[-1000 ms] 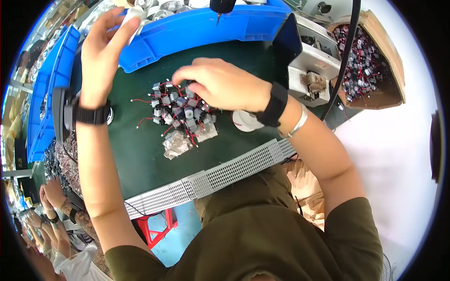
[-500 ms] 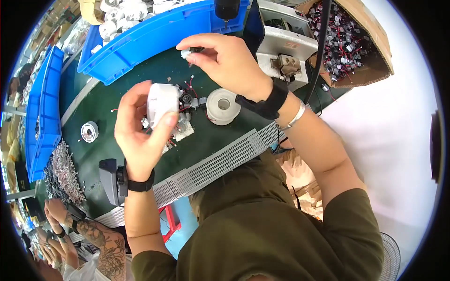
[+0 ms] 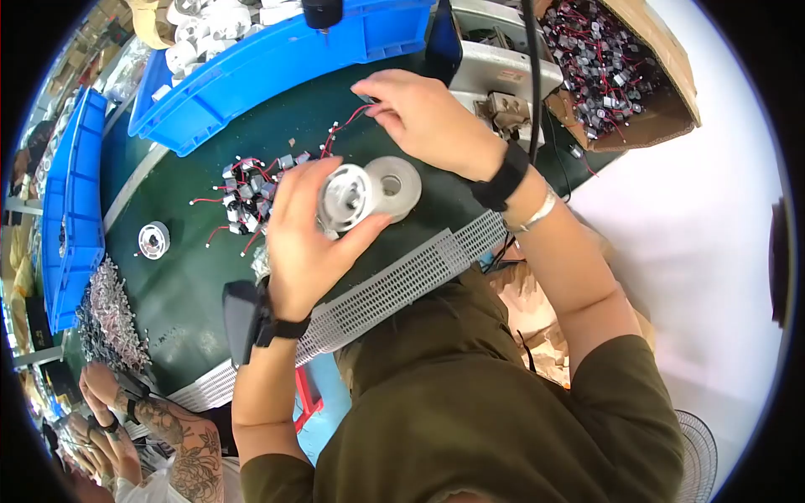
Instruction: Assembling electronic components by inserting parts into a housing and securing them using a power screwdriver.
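In my left hand (image 3: 306,230) is a round white plastic housing (image 3: 345,199), gripped at its sides, its open end with inner ribs facing up. Just right of it, partly overlapped, a thick white ring-shaped part (image 3: 396,186) lies on the green table. My right hand (image 3: 432,121) is raised beyond the ring, thumb and fingers pinched on a small motor (image 3: 366,98) mostly hidden by the fingertips; its red wire trails leftward. Several small motors with red wires (image 3: 247,197) are heaped left of my left hand. Another white round housing (image 3: 154,240) stands farther left.
A blue bin (image 3: 277,71) of white parts lies at the back, below a black power screwdriver (image 3: 323,12). A metal fixture (image 3: 507,63) and a carton of motors (image 3: 671,109) stand back right. Screws (image 3: 117,323) are piled left, near a co-worker's tattooed arm (image 3: 180,427).
My left hand has moved right, bringing the housing beside the white ring and turning its open end up. My right hand has shifted slightly right. More of the motor heap shows.
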